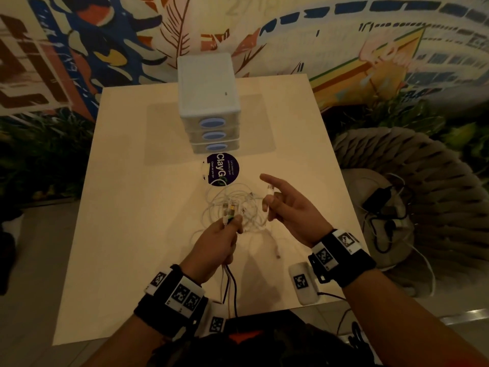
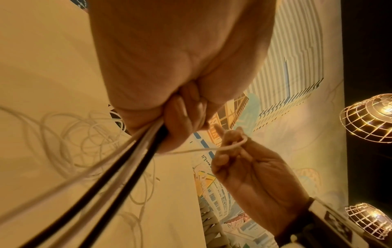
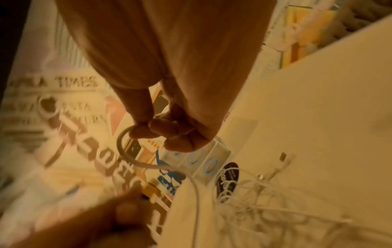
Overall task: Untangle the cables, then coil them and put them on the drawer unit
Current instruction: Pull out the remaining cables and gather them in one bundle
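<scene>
My left hand (image 1: 219, 239) is gripping several plug ends; my right hand (image 1: 288, 205) is pinching one thin white cable (image 3: 127, 156) above the tangled white cables (image 1: 232, 205), frame centre.

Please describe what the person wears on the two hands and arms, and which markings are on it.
Both hands, the left hand and the right hand, are bare, without gloves or sleeves. Each wrist carries a black strap, the left strap and the right strap, with white blocks that show black-and-white square code markers. Thin dark cables run back from the left wrist.
</scene>
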`<state>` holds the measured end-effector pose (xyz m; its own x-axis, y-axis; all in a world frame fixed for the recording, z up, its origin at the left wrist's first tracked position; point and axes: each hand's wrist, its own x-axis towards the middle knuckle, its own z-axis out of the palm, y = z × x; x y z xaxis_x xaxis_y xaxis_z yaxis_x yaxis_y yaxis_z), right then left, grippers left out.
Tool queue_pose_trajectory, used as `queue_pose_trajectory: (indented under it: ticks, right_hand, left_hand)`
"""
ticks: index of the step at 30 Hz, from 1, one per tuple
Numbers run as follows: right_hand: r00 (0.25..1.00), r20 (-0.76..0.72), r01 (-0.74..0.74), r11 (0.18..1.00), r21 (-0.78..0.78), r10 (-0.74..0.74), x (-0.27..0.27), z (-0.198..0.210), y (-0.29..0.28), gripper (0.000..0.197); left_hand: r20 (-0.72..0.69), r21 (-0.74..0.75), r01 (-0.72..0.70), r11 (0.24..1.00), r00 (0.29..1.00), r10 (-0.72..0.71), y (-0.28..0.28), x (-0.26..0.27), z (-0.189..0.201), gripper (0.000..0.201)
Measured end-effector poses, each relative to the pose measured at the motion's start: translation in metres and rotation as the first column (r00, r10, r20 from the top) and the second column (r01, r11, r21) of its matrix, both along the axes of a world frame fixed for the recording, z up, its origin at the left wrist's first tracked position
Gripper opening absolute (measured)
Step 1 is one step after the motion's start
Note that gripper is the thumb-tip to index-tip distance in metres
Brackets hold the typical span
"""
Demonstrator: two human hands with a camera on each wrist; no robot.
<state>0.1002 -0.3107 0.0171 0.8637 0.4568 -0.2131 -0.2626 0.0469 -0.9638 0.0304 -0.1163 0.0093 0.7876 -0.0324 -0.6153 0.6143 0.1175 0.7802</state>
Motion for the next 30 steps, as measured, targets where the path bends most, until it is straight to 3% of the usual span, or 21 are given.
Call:
queue_pose_trajectory:
  ticks: [2, 4, 9, 15, 17, 20, 21, 24, 27, 30]
  right_hand:
    - [0.985, 0.112, -0.100, 0.967, -0.237, 0.129, -0.003, -0.005, 0.000, 0.053]
    - [0.955, 0.154, -0.185, 0.917, -0.354, 0.252, -0.011, -0.005, 0.005, 0.062]
    - [0.904, 0.261, -0.196, 0.870, -0.452, 0.339, -0.032, 0.000, 0.024, 0.078]
    - [0.922, 0.286, -0.108, 0.885, -0.453, 0.260, -0.042, -0.002, 0.027, 0.086]
    - [0.931, 0.204, -0.171, 0.857, -0.486, 0.302, -0.043, -0.001, 0.025, 0.077]
    - [0.878, 0.169, -0.258, 0.740, -0.621, 0.447, -0.043, -0.001, 0.018, 0.026]
    - [0.870, 0.179, -0.254, 0.728, -0.637, 0.459, -0.044, 0.000, 0.015, 0.019]
    - [0.873, 0.280, -0.168, 0.786, -0.595, 0.399, -0.051, 0.003, 0.012, 0.024]
    - [0.852, 0.359, -0.128, 0.816, -0.564, 0.382, -0.059, 0.008, 0.017, 0.021]
    - [0.862, 0.300, -0.176, 0.795, -0.580, 0.409, -0.067, 0.006, 0.025, 0.025]
  left_hand:
    - [0.019, -0.042, -0.076, 0.996, 0.997, 0.077, -0.001, 0.000, 0.001, 0.031]
    - [0.055, -0.051, -0.088, 0.995, 0.994, 0.091, -0.002, 0.000, 0.002, 0.031]
    - [0.164, 0.081, 0.065, 0.995, 0.983, -0.077, -0.005, -0.002, 0.001, 0.033]
    - [0.153, 0.030, -0.089, 0.996, 0.985, 0.084, -0.009, -0.004, 0.004, 0.025]
    - [0.157, 0.036, -0.139, 0.990, 0.979, 0.132, -0.008, -0.005, 0.005, 0.023]
    - [0.164, 0.023, -0.196, 0.980, 0.968, 0.190, -0.006, -0.006, 0.005, 0.026]
    - [0.164, 0.016, -0.201, 0.979, 0.967, 0.196, -0.004, -0.007, 0.005, 0.026]
    - [0.174, -0.027, -0.171, 0.985, 0.969, 0.173, -0.004, -0.011, 0.011, 0.018]
    - [0.180, -0.022, -0.097, 0.995, 0.979, 0.100, -0.004, -0.015, 0.018, 0.025]
    - [0.160, -0.031, -0.107, 0.994, 0.981, 0.111, -0.002, -0.018, 0.026, 0.033]
